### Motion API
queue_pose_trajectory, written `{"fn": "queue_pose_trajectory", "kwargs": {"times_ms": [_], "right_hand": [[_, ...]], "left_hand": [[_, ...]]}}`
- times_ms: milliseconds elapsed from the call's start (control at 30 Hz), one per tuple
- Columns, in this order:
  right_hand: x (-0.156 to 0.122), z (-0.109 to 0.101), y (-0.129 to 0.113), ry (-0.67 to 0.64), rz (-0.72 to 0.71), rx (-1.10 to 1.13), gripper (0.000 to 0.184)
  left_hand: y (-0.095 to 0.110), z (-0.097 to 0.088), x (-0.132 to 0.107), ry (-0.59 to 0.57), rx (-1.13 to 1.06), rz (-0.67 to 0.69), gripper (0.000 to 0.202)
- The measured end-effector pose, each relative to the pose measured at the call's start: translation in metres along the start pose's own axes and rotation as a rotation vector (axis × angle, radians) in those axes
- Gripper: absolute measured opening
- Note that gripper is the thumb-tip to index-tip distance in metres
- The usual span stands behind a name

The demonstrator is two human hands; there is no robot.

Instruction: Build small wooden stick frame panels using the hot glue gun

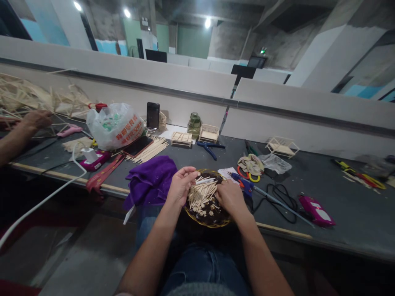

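A round dark tray with a yellow rim (202,222) rests at the table's near edge, over my lap. Several short wooden sticks (202,193) lie in a heap in it, with small offcuts below them. My left hand (180,186) curls over the heap's left end, fingers pinched on some sticks. My right hand (230,196) rests on the heap's right side, fingers bent down onto the sticks; what it grips is hidden.
A purple cloth (151,181) lies left of the tray. A blue glue gun (247,184), scissors (250,176), black cable and a pink box (316,209) sit right. Stick bundle (151,150), phone (152,115), plastic bag (115,125), small stick models behind. Another person's hand (35,120) works far left.
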State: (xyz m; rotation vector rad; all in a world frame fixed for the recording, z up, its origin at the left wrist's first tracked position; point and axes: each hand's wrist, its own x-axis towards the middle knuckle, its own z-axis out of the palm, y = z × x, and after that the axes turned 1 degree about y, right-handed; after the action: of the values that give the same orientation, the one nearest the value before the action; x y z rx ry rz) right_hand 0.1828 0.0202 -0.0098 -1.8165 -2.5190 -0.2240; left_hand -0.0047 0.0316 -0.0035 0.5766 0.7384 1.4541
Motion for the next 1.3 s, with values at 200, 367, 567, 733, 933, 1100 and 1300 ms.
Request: {"fn": "queue_pose_trajectory", "kwargs": {"times_ms": [200,367,567,733,933,1100,1300], "right_hand": [[-0.008,-0.021,-0.006,0.48,-0.076,0.428,0.018],[-0.001,-0.031,-0.023,0.711,-0.158,0.6,0.012],[0.008,-0.03,-0.03,0.743,-0.223,0.608,0.008],[0.01,-0.027,-0.029,0.742,-0.217,0.594,0.007],[0.011,-0.026,-0.029,0.723,-0.227,0.58,0.01],[0.008,-0.028,-0.03,0.732,-0.199,0.62,0.012],[0.007,-0.025,-0.032,0.688,-0.04,0.809,0.01]], "left_hand": [[0.001,0.001,-0.001,-0.009,0.001,-0.019,0.035],[0.0,-0.001,-0.001,-0.033,0.013,-0.052,0.035],[0.0,-0.001,-0.002,-0.066,0.026,-0.058,0.036],[0.0,-0.002,-0.002,-0.083,0.028,-0.061,0.036],[-0.001,-0.002,-0.003,-0.093,0.037,-0.056,0.035],[0.001,0.0,-0.003,-0.075,0.027,-0.071,0.037],[-0.002,-0.003,-0.001,-0.065,0.019,-0.053,0.037]]}}
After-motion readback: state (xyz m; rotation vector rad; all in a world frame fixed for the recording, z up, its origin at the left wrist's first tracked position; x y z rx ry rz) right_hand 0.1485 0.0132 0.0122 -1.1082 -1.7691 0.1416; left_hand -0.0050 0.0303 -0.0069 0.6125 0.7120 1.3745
